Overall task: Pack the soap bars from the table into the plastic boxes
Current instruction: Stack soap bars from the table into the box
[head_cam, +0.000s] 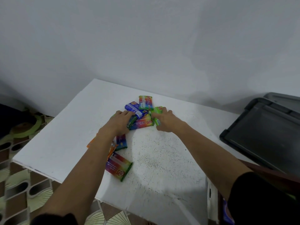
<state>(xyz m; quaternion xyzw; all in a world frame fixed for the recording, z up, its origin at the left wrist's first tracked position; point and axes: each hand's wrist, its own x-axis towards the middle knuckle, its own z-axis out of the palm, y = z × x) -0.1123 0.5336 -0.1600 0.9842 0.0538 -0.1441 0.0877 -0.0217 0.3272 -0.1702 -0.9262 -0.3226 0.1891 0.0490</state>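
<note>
The packing is only beginning: the soap bars [141, 123] are lying clustered on the white surface [162, 159], and none is showing in the dark plastic boxes [259, 135] at the right. The right grip [164, 120] is pinching a green bar [157, 121]; the left grip [120, 122] is covering the pile, and I cannot tell its hold.

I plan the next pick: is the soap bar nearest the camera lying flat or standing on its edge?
Lying flat. The soap bar shows its broad printed face upward on the table.
</note>
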